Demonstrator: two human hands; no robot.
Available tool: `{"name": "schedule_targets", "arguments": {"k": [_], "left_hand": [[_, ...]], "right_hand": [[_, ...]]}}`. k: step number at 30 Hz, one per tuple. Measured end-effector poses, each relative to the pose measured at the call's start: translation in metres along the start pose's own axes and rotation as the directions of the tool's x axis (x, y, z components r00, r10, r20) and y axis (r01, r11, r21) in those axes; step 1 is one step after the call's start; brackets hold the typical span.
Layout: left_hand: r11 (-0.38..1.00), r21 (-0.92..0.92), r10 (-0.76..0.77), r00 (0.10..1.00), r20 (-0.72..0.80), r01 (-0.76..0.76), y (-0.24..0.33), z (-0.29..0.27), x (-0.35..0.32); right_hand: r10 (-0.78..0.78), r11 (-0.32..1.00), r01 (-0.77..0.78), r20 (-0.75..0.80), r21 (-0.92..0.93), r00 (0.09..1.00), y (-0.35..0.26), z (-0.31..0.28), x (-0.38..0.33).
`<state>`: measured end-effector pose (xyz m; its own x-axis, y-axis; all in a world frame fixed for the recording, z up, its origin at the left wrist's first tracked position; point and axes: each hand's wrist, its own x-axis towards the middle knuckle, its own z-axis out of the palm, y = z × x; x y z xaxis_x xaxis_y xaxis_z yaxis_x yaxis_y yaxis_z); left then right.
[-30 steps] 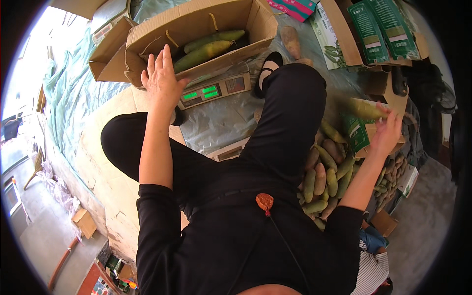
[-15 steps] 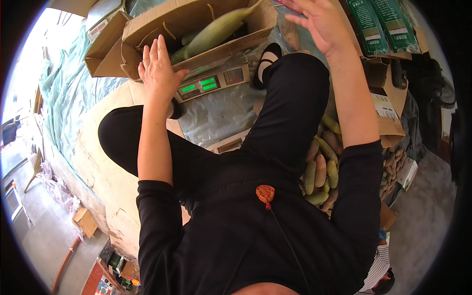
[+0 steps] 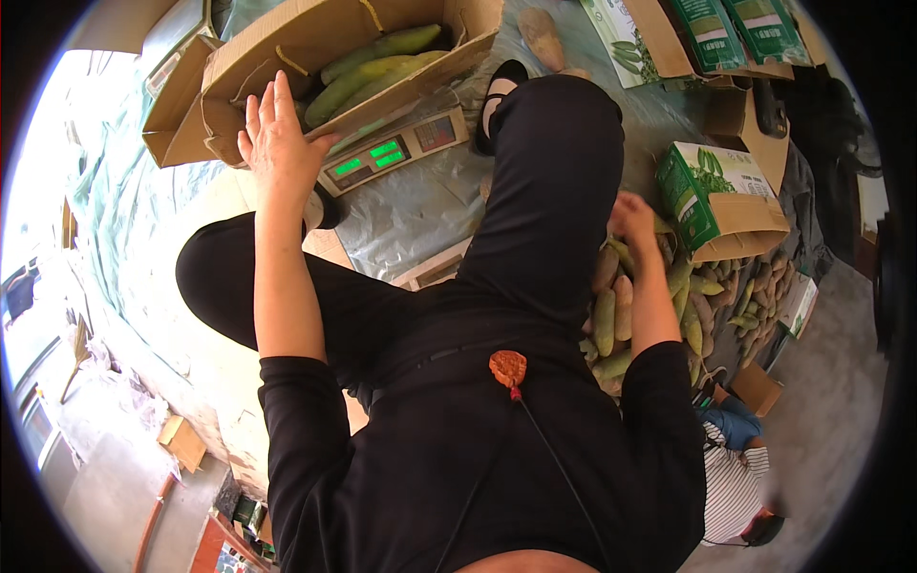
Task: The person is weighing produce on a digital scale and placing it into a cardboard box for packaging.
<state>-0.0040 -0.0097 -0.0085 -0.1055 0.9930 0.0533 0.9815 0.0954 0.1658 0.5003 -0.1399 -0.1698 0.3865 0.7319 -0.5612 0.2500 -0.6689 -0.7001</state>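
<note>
My left hand [image 3: 282, 143] is open, fingers stretched up against the near left side of an open cardboard box [image 3: 224, 81]. Inside that box lie several long green vegetables [image 3: 358, 81], radish-like in shape. The box rests on a digital scale [image 3: 435, 134] with lit green displays. Beside my right knee, my right hand [image 3: 632, 218] is low over a heap of green and brownish vegetables [image 3: 604, 320]. Its fingers are curled, and whatever they may hold is hidden.
A green and white carton [image 3: 693, 201] lies right of my right hand, with more cartons [image 3: 659, 38] above it. A brown vegetable [image 3: 542, 38] lies beyond my right foot. Another person in a striped shirt [image 3: 731, 492] is at the lower right.
My right hand has dropped from the upper right, beside the box, to the heap by my knee. The long green vegetable that stuck out of the box now lies inside. My left hand stays at the box.
</note>
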Motion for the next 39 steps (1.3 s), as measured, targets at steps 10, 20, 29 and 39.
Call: {"name": "schedule_targets", "arguments": {"k": [10,20,29,39], "left_hand": [[0.999,0.037,0.027,1.0,0.013,-0.028,0.007,0.0,-0.001],[0.996,0.089,-0.01,1.0,0.027,0.008,0.005,0.001,-0.001],[0.995,0.102,0.002,1.0,0.016,-0.004,0.004,0.001,-0.002],[0.992,0.123,0.001,1.0,0.021,-0.003,0.004,0.001,-0.002]], "right_hand": [[0.126,0.98,-0.142,0.118,0.139,0.985,0.134,0.051,-0.057],[0.177,0.983,-0.174,0.047,-0.056,0.983,0.114,0.07,-0.044],[-0.024,0.968,0.062,0.157,-0.243,0.987,0.145,0.074,-0.031],[0.15,0.986,-0.129,0.202,-0.109,0.968,0.156,0.077,-0.027]]}}
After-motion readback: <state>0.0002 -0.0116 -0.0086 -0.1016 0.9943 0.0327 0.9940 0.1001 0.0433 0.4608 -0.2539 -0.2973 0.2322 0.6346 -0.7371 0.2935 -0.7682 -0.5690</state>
